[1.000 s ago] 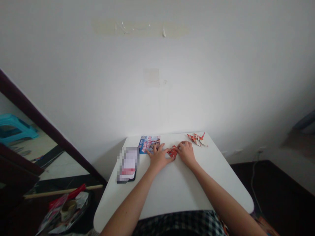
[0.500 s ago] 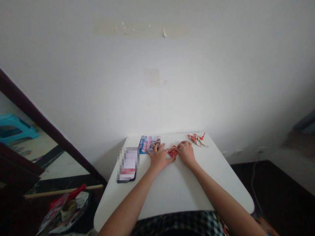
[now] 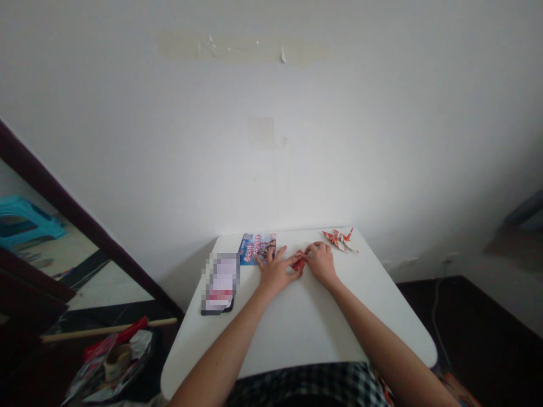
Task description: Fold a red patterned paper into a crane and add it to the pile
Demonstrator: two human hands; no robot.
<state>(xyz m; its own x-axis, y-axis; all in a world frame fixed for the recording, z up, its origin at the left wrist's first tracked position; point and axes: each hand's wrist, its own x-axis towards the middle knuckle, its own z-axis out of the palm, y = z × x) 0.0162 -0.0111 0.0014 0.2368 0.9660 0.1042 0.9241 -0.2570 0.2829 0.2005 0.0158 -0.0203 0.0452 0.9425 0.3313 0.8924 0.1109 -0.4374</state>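
A small piece of red folded paper (image 3: 299, 262) lies on the white table (image 3: 305, 339) between my hands. My left hand (image 3: 275, 273) grips its left side with thumb and forefinger, the other fingers spread toward a blue printed leaflet (image 3: 251, 249). On the right side, my right hand (image 3: 321, 262) pinches the paper's upper edge with bent fingers. Beyond that hand, near the far right corner, rest red and white folded paper pieces (image 3: 340, 239) with pointed tips.
A phone (image 3: 221, 282) with a blurred screen lies left of my left forearm. The wall (image 3: 271, 186) rises behind the table's far edge. On the floor at left are a wooden stick (image 3: 161, 323) and a bag with a tape roll (image 3: 117, 362). A mirror reflects a blue stool (image 3: 29, 220).
The red paper between my fingers shows a narrower, more folded shape. Both hands stay in nearly the same place, with only slight finger movement.
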